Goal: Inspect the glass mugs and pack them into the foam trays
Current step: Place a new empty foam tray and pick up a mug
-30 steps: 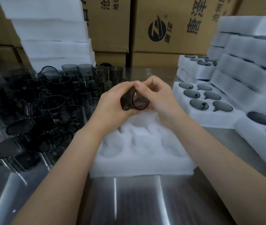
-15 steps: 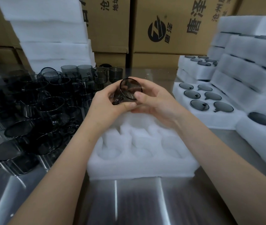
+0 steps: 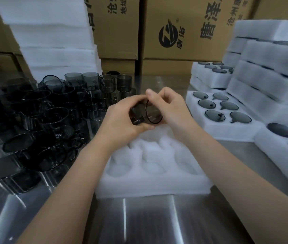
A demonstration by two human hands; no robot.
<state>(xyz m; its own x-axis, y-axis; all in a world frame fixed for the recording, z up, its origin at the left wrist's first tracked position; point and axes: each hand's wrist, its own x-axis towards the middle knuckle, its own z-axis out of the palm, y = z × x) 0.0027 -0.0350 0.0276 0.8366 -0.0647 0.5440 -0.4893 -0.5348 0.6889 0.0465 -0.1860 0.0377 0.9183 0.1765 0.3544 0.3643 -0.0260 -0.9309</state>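
Both hands, left hand [image 3: 120, 118] and right hand [image 3: 171, 110], clasp a smoky glass mug [image 3: 146, 114] above the empty foam tray [image 3: 153, 184]; loose mugs [image 3: 39, 120] crowd left, filled trays [image 3: 222, 124] right

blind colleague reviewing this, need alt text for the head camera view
The left hand and right hand hold a smoky glass mug on its side above an empty foam tray on a steel table. Loose mugs crowd the table's left; filled trays stack at right, cardboard boxes behind.
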